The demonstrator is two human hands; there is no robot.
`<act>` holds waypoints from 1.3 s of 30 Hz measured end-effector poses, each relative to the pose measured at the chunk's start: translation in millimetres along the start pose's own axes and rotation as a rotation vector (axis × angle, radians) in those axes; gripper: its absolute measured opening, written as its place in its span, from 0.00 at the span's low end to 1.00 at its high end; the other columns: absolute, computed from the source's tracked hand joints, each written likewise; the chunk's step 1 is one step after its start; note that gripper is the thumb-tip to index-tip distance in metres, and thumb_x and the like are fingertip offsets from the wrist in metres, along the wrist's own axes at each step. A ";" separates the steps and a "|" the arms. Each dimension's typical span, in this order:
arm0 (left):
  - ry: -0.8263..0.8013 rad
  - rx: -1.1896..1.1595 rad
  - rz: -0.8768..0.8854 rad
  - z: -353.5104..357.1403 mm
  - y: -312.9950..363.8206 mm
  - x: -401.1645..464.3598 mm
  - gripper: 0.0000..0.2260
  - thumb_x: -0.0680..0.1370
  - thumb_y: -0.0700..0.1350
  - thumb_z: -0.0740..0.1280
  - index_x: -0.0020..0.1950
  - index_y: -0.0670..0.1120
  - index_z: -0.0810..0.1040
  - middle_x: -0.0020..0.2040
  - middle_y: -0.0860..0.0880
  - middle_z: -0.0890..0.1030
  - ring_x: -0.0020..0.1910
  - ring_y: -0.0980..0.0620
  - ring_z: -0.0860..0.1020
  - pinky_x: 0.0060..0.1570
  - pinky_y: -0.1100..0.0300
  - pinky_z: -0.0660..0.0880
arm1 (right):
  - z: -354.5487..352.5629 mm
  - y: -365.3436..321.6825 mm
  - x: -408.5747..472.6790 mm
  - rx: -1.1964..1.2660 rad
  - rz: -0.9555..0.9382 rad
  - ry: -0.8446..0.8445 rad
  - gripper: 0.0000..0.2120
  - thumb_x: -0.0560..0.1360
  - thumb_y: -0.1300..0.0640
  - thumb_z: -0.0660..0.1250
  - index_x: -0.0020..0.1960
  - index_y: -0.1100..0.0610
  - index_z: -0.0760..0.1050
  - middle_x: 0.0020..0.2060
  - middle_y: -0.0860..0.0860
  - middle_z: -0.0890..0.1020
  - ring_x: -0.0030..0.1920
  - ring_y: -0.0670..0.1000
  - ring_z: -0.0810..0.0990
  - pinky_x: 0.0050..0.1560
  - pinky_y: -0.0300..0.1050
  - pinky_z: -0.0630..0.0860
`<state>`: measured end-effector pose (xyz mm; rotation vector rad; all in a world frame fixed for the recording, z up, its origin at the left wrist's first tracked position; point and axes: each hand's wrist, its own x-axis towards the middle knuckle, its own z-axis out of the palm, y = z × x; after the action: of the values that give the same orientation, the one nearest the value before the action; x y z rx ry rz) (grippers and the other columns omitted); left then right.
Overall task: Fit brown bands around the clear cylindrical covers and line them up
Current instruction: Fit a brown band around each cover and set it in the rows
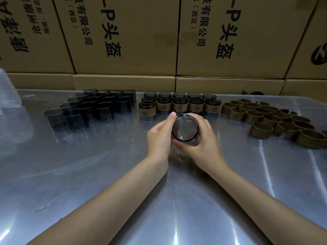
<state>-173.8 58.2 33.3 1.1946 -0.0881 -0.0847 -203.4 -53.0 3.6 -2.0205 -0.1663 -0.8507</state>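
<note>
My left hand (159, 137) and my right hand (206, 138) both clasp one clear cylindrical cover (184, 127) above the middle of the metal table (88, 174), its round end facing me. Whether a band sits on it is hidden by my fingers. Several bare clear covers (92, 108) stand in a cluster at the back left. Several covers with brown bands (180, 105) stand in rows at the back centre, just beyond my hands. Loose brown bands (276, 119) lie in a heap at the right.
Stacked cardboard boxes (123, 41) with printed characters form a wall along the table's far edge. A crumpled clear plastic bag (8, 89) lies at the far left.
</note>
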 end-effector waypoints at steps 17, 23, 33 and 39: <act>-0.338 0.381 0.034 2.0 21.3 -4.9 0.17 0.70 0.43 0.77 0.56 0.42 0.81 0.52 0.43 0.84 0.52 0.48 0.83 0.50 0.58 0.80 | -2.8 -1.9 2.3 0.032 0.074 0.044 0.23 0.61 0.48 0.76 0.51 0.33 0.72 0.52 0.49 0.77 0.51 0.33 0.75 0.45 0.26 0.71; -0.605 0.413 0.020 -13.6 34.6 8.7 0.15 0.72 0.39 0.74 0.59 0.45 0.82 0.52 0.48 0.85 0.51 0.57 0.82 0.48 0.68 0.76 | -9.4 -0.5 4.4 0.267 0.121 -0.009 0.20 0.67 0.62 0.78 0.53 0.46 0.77 0.48 0.45 0.84 0.52 0.43 0.81 0.49 0.36 0.77; -0.570 0.305 -0.163 -34.9 40.6 27.0 0.20 0.67 0.52 0.71 0.56 0.46 0.82 0.53 0.47 0.85 0.54 0.53 0.83 0.55 0.63 0.78 | -9.9 -10.1 2.4 0.379 0.165 -0.112 0.23 0.59 0.53 0.78 0.53 0.46 0.77 0.45 0.37 0.84 0.48 0.37 0.82 0.44 0.27 0.74; -0.345 0.255 -0.200 -27.4 28.2 23.8 0.15 0.69 0.55 0.75 0.49 0.46 0.84 0.45 0.48 0.86 0.44 0.54 0.85 0.38 0.65 0.79 | -6.9 -7.4 0.9 0.222 0.089 -0.130 0.28 0.64 0.60 0.80 0.59 0.45 0.74 0.55 0.46 0.82 0.59 0.45 0.78 0.60 0.40 0.73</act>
<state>-146.6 91.2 50.1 1.4323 -0.2894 -0.4670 -209.4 -54.4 11.7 -1.8602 -0.2317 -0.6170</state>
